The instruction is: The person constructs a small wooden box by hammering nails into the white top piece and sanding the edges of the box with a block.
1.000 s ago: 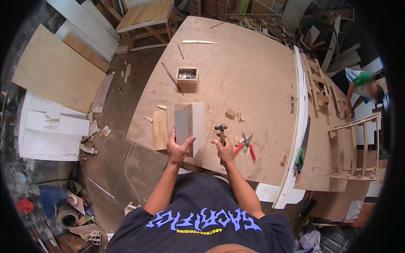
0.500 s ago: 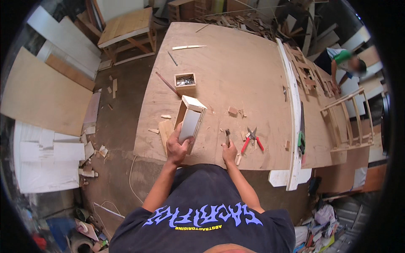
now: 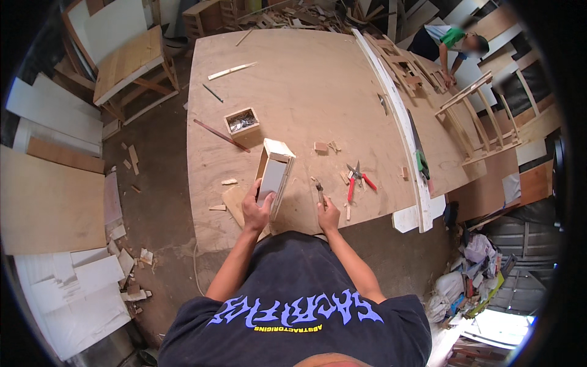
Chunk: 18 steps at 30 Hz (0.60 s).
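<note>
My left hand (image 3: 257,211) is closed round a narrow wooden box (image 3: 275,177) with a white side, tilted up over the near edge of the worktable. To its right, my right hand (image 3: 328,215) grips a small hammer (image 3: 319,191) by its handle, the head pointing away from me. The hammer is apart from the box. Beneath the left hand lies a flat piece of wood (image 3: 235,202). Red-handled shears (image 3: 354,178) rest with blades apart, right of the hammer. Beyond the held box sits a small open wooden box (image 3: 243,124) with shiny metal pieces in it.
The wide plywood worktable (image 3: 293,79) carries wood scraps, a small block (image 3: 321,147) and a brown stick (image 3: 221,136). A long white board (image 3: 397,104) and a green-handled saw (image 3: 422,160) lie at right. Beyond them a person (image 3: 449,46) bends over wooden frames.
The view has turned, so the table and its things sit farther left and rotated. My right hand has tipped the hammer's head a little leftward. Both hands keep their grips.
</note>
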Available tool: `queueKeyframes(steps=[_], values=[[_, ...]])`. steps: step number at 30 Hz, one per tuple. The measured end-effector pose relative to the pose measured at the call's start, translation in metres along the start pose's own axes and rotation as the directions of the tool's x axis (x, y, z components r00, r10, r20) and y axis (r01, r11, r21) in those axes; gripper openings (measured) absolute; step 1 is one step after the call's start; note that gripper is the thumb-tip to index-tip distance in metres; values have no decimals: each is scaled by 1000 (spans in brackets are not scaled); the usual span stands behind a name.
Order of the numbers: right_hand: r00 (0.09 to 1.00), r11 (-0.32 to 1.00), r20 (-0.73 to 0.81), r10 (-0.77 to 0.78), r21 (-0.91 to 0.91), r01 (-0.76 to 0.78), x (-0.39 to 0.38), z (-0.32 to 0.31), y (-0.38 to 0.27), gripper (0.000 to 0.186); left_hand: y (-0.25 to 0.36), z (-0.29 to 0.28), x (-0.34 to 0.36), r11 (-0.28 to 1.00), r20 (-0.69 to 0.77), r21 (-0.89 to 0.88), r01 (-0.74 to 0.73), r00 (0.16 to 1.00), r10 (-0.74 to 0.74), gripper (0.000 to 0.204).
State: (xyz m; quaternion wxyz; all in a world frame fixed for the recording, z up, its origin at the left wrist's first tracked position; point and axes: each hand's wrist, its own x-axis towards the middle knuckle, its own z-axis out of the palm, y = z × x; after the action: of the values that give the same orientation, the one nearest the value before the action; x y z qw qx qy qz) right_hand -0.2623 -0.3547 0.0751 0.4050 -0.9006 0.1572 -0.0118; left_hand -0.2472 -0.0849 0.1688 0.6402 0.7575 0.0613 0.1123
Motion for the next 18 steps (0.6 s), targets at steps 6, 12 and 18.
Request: queueKeyframes(steps=[6, 12, 18], values=[[996, 963, -73, 52, 267, -30, -7, -21, -29, 31, -35, 38, -6, 956, 91, -292, 20, 996, 7, 45], [994, 834, -1, -112, 543, 95, -11, -20, -93, 23, -28, 47, -9, 948, 89, -318, 17, 996, 12, 44], [985, 729, 168, -50, 680, -79, -27, -36, -118, 28, -3, 41, -24, 989, 173, -41, -144, 974, 149, 48]])
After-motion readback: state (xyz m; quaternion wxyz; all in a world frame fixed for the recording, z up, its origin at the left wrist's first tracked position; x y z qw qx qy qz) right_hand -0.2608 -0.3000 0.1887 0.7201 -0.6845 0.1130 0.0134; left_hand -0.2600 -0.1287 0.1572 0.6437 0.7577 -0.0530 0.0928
